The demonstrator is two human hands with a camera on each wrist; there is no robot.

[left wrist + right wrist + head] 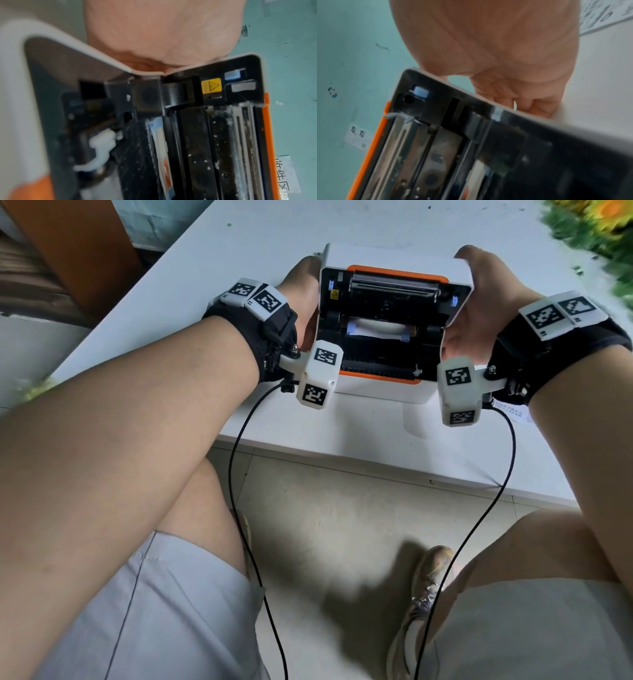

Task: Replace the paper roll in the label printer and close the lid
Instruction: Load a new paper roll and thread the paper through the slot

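Note:
The white label printer (373,390) with orange trim stands on the table, its lid (394,256) raised and tilted back. A white paper roll (373,328) lies in the black bay; the left wrist view shows its end (159,142). My left hand (301,289) holds the lid's left side, palm (163,33) against the shell, fingers hidden behind it. My right hand (479,302) holds the lid's right side, thumb near the top corner. In the right wrist view its fingers (530,105) curl behind the lid (436,108).
The printer sits near the front edge (376,453) of the white table (239,234). Green and yellow flowers (603,227) lie at the far right. A brown cabinet (68,244) stands left. A paper label (283,175) is stuck to the table beyond the lid.

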